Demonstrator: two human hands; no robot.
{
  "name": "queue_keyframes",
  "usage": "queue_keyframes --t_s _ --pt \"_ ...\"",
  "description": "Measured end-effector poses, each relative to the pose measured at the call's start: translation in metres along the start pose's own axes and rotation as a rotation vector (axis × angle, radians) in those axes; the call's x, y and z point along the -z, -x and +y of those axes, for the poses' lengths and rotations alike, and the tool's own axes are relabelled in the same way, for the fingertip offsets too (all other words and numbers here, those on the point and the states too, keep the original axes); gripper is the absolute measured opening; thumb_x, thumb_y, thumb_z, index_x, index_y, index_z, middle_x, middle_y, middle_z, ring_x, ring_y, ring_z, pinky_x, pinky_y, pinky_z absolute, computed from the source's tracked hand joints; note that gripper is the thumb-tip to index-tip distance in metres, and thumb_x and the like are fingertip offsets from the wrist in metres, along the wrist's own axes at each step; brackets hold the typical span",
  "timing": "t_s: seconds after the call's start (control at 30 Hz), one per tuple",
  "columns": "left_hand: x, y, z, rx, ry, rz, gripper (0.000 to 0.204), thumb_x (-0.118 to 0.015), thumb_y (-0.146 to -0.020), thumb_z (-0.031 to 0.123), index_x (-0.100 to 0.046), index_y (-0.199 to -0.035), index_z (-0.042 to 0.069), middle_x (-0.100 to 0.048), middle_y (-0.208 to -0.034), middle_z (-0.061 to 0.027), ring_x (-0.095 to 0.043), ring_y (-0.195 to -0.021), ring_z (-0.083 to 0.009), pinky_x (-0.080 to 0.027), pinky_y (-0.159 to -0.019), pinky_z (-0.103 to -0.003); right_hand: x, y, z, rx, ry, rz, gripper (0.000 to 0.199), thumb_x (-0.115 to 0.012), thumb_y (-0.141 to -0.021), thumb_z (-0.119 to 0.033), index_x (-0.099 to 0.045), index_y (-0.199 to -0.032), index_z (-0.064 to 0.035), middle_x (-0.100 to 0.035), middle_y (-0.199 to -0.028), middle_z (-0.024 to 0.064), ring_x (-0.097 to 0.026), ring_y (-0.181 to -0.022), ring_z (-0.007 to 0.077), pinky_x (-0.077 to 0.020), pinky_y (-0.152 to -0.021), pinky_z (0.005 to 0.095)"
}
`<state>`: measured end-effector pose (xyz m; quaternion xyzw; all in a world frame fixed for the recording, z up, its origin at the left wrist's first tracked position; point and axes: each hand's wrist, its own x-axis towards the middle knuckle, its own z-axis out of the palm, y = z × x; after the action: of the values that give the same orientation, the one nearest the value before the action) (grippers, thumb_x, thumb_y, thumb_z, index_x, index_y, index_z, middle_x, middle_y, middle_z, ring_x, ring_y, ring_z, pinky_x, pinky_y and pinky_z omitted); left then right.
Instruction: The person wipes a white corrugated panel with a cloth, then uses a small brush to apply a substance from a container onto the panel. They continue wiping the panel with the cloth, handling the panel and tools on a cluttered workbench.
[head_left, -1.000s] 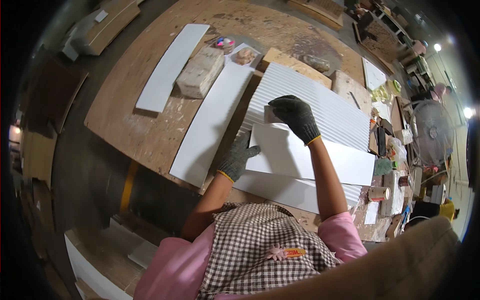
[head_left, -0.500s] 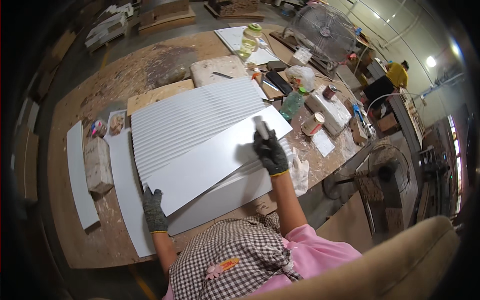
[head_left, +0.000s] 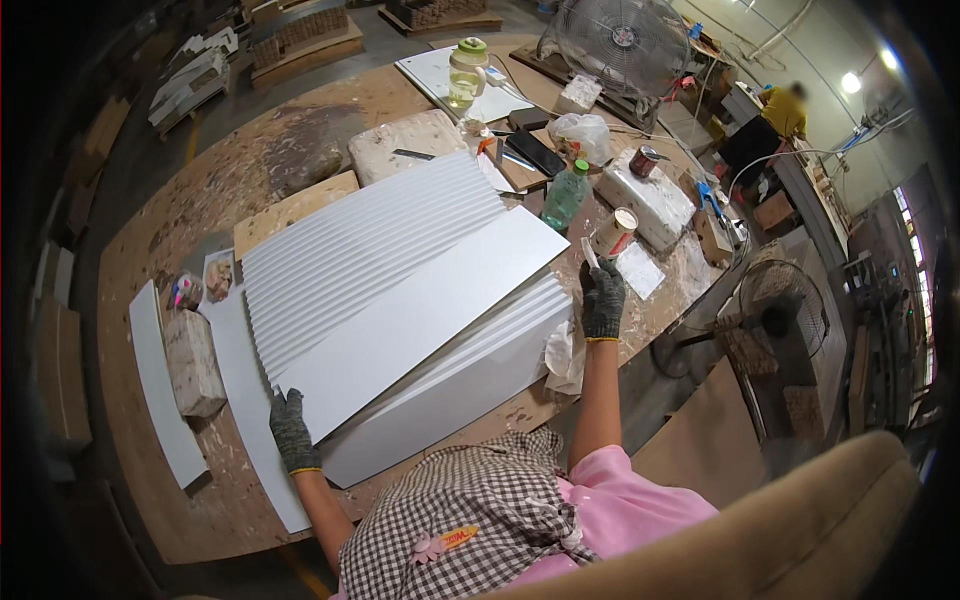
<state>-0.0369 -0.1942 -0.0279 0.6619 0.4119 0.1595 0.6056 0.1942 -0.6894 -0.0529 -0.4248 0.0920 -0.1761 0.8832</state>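
A smooth white panel (head_left: 430, 315) lies aslant across a stack of ribbed white panels (head_left: 370, 225). My left hand (head_left: 292, 430), in a dark grey knit glove, grips the smooth panel at its near left corner, thumb on top and the other fingers partly hidden by the edge. Past the panel's right end, my gloved right hand (head_left: 603, 300) is closed around a small pale flat strip (head_left: 588, 252), whose kind I cannot make out. Just beyond that hand stands a white and red cup (head_left: 614, 232). A crumpled white cloth (head_left: 564, 358) hangs at the stack's right end.
A green bottle (head_left: 567, 195), a phone (head_left: 535, 153) and a wrapped white block (head_left: 646, 198) with a small can stand at the far right. A jug (head_left: 467, 73) and large fan (head_left: 622, 50) are farther back. Narrow white strips (head_left: 165, 385) lie left. One person (head_left: 783, 112) works in the background.
My right hand has moved right, from over the smooth panel to beside the cup, still holding the small piece. My left hand stays at the panel's corner. The whole view has shifted slightly.
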Motion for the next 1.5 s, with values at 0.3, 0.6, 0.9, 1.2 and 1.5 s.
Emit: queue_keyframes --t_s 0.3,0.6,0.9,1.2,1.5 --pt "0.004 -0.006 -0.008 -0.033 -0.037 -0.011 0.036 -0.06 -0.088 0.027 -0.06 -0.11 -0.002 -0.06 -0.091 -0.0063 -0.054 -0.077 -0.0167 -0.047 -0.07 -0.031 -0.011 0.002 0.01 0.203 0.565 -0.015 0.046 -0.064 -0.078 0.004 -0.056 -0.123 -0.003 -0.059 -0.114 0.0083 -0.058 -0.102 0.0202 -0.0496 -0.086 0.0313" --pt "0.007 -0.013 -0.019 -0.051 -0.085 0.005 0.041 -0.061 -0.088 0.03 -0.059 -0.112 -0.003 -0.061 -0.092 -0.0078 -0.055 -0.078 -0.0178 -0.047 -0.071 -0.032 -0.008 -0.016 0.008 0.242 0.736 -0.039 0.04 -0.072 -0.081 -0.004 -0.062 -0.119 0.0014 -0.061 -0.118 0.0107 -0.059 -0.106 0.0186 -0.0487 -0.091 0.0305" --pt "0.004 -0.01 -0.011 -0.01 -0.054 -0.03 0.036 -0.059 -0.088 0.027 -0.06 -0.111 -0.001 -0.061 -0.091 -0.0067 -0.055 -0.077 -0.0168 -0.047 -0.071 -0.032 -0.005 -0.018 0.01 0.143 0.532 0.038 0.039 -0.073 -0.081 -0.008 -0.063 -0.118 0.0018 -0.06 -0.118 0.0102 -0.058 -0.107 0.0196 -0.0467 -0.093 0.0308" --pt "0.003 -0.008 -0.009 -0.013 -0.04 -0.007 0.036 -0.059 -0.088 0.027 -0.061 -0.11 -0.001 -0.061 -0.09 -0.0071 -0.054 -0.076 -0.0172 -0.047 -0.07 -0.031 -0.009 -0.004 0.004 0.625 1.181 0.05 0.036 -0.076 -0.076 -0.007 -0.068 -0.112 -0.0036 -0.061 -0.111 0.0097 -0.06 -0.104 0.0202 -0.0501 -0.09 0.0314" --pt "0.005 -0.008 -0.008 -0.038 -0.1 -0.025 0.036 -0.059 -0.088 0.027 -0.061 -0.11 -0.002 -0.061 -0.091 -0.008 -0.055 -0.078 -0.0178 -0.047 -0.071 -0.032 -0.028 0.003 -0.01 0.599 1.406 0.062 0.037 -0.079 -0.072 -0.02 -0.072 -0.107 -0.0119 -0.062 -0.107 0.0148 -0.058 -0.101 0.0317 -0.0448 -0.093 0.0384"
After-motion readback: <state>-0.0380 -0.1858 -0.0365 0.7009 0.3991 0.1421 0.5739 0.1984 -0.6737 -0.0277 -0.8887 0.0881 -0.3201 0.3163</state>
